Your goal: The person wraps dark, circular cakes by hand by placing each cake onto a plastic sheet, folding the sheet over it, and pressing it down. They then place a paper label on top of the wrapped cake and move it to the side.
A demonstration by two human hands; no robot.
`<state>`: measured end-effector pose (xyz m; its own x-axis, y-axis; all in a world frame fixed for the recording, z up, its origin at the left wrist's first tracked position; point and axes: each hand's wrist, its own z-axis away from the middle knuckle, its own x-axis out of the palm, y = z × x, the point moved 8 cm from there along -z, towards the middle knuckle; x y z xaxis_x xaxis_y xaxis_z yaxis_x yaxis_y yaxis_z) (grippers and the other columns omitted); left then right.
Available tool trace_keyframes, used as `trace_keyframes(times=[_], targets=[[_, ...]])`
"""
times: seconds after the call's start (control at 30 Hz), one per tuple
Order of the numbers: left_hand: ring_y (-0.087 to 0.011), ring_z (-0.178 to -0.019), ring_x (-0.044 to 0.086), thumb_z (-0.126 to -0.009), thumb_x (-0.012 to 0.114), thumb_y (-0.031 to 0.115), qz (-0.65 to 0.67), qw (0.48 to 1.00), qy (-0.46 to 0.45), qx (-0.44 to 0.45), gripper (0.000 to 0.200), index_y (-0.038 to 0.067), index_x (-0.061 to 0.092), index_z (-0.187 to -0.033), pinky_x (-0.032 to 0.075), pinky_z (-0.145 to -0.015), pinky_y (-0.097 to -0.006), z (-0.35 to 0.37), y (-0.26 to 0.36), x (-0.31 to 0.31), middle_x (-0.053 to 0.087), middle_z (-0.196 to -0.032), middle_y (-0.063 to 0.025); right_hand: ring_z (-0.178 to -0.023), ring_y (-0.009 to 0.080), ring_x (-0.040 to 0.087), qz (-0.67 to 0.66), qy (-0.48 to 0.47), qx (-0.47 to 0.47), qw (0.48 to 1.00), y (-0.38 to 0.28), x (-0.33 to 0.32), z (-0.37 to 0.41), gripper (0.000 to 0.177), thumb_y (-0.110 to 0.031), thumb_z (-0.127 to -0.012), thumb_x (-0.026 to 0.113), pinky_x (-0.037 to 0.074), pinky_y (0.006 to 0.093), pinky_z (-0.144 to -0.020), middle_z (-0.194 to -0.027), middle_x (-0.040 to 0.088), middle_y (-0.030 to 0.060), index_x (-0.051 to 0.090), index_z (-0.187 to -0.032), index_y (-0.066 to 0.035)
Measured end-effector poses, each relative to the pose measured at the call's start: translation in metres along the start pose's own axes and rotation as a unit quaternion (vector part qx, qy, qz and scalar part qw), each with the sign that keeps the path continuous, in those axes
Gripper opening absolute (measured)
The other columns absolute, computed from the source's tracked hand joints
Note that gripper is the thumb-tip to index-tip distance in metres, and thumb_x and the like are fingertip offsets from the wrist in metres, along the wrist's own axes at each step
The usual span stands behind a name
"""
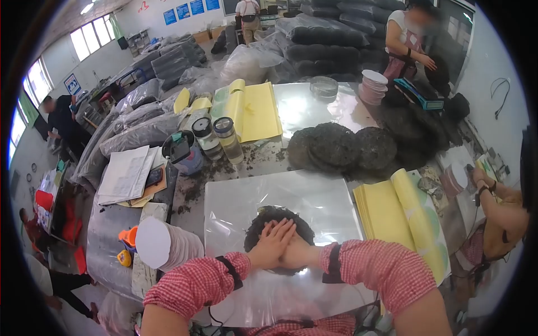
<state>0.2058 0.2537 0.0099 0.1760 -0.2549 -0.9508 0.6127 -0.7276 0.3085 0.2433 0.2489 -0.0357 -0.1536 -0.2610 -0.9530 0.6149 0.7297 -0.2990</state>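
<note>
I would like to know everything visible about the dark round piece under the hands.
The dark round piece is nearly black, with a rough surface and uneven edge; its material looks crumbly, exact kind unclear. It lies flat on a shiny pale sheet. The left hand and right hand overlap on top, hiding its middle.

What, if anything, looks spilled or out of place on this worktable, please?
Dark crumbs lie scattered on the worktable around the bucket and lidded jars. They look spilled because they lie loose, apart from the dark round cake under the left hand and right hand.
</note>
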Motion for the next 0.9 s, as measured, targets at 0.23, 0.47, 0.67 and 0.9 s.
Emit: trace_keyframes(times=[0.23,0.47,0.67,0.9], targets=[[-0.0373,-0.142,0.033,-0.064,0.084,0.032,0.094,0.995,-0.008,-0.025,0.107,0.004,0.030,-0.152,0.018,-0.117,-0.0605,-0.007,-0.022,0.031,0.036,-0.150,-0.0186,-0.139,0.0455,0.034,0.045,-0.117,-0.017,0.992,0.004,0.024,-0.008,0.080,-0.055,-0.090,0.058,0.025,0.0641,-0.111,-0.150,0.041,0.0245,0.038,-0.151,-0.008],[-0.0377,-0.142,0.034,-0.064,0.083,0.029,0.092,0.994,0.026,-0.049,0.101,0.005,0.035,-0.149,0.020,-0.116,-0.0621,-0.006,-0.014,0.018,0.038,-0.150,-0.0192,-0.133,0.0431,0.042,0.060,-0.087,0.030,0.994,-0.004,0.011,-0.008,0.072,-0.046,-0.084,0.068,0.033,0.0596,-0.107,-0.143,0.050,0.0234,0.050,-0.142,-0.007],[-0.0409,-0.126,0.053,-0.083,0.073,0.011,0.021,0.931,0.324,-0.166,0.064,-0.001,0.047,-0.140,0.043,-0.106,-0.0471,0.120,-0.003,-0.072,0.055,-0.135,-0.0259,-0.113,0.0391,0.059,-0.118,0.357,0.090,0.922,-0.008,-0.121,0.083,0.049,-0.017,-0.076,0.080,0.049,0.0482,-0.097,-0.122,0.063,0.0183,0.064,-0.120,-0.001],[-0.0168,-0.078,0.067,-0.094,0.067,0.013,0.513,0.730,0.147,-0.428,0.038,0.001,0.051,-0.127,0.055,-0.069,-0.0306,0.245,-0.048,0.042,0.066,-0.094,-0.0087,-0.082,0.0214,0.068,-0.315,0.224,0.484,0.785,0.020,-0.063,0.243,0.081,-0.025,-0.081,0.082,0.056,0.0338,-0.072,-0.094,0.068,0.0147,0.042,-0.144,0.006]])
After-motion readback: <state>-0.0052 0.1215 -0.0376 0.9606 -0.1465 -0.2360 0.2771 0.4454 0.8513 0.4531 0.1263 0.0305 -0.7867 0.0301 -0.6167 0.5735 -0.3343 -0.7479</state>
